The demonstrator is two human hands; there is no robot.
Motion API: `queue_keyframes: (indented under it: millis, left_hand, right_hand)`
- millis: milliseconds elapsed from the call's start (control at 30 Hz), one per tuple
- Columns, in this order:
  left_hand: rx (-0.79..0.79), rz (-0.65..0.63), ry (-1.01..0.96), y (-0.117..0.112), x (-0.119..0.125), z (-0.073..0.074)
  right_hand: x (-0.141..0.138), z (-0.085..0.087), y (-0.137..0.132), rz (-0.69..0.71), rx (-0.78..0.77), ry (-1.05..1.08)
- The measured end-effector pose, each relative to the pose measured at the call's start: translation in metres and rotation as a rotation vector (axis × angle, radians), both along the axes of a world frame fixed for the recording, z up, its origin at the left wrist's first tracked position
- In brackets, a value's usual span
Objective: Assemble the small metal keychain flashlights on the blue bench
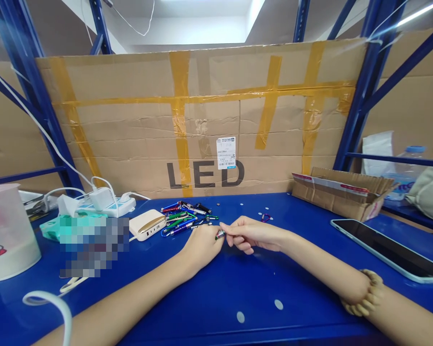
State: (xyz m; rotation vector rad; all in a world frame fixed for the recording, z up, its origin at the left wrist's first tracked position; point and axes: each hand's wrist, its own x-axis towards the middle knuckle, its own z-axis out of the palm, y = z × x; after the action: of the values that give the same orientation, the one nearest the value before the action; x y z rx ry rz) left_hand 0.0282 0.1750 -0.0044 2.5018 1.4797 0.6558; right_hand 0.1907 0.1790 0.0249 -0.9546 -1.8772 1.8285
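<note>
My left hand and my right hand meet over the blue metal shelf top. Between their fingertips is a small green and silver cylinder, probably part of a mini penlight. My right thumb and fingers pinch it, and my curled left fingers close on its other side. Just behind my left hand lies a loose heap of slim metal penlights in blue, green and black, some with carabiner clips. A small pink carabiner lies behind my right hand. A wooden bead bracelet circles my right wrist.
Behind the heap are a cream power bank and a white power strip with plugged-in chargers. A translucent plastic jug stands far left. A black-screened tablet and an open cardboard box lie right. A cardboard sheet and blue shelf uprights close off the back.
</note>
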Motion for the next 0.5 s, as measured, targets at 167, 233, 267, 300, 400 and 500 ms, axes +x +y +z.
queue_keyframes:
  millis: [167,233,267,300,400,500]
  left_hand:
    - [0.011,0.041,-0.049,0.001,-0.001,0.000]
    - [-0.026,0.034,-0.059,-0.001,-0.002,0.002]
    - [-0.046,0.008,-0.067,-0.002,-0.002,0.003]
    - [-0.063,-0.020,-0.081,-0.003,-0.003,0.003]
    - [-0.119,-0.097,-0.173,-0.003,-0.004,0.003]
    - [-0.197,-0.112,-0.192,-0.003,-0.003,0.004]
  right_hand:
    - [0.004,-0.012,0.008,0.034,0.301,-0.189]
    - [0.007,-0.016,0.011,0.027,0.434,-0.271]
    - [0.008,-0.016,0.012,0.030,0.485,-0.299]
    - [0.010,-0.017,0.013,0.037,0.533,-0.317]
    - [0.012,-0.013,0.012,0.063,0.728,-0.359]
    - [0.010,-0.009,0.006,0.081,0.963,-0.409]
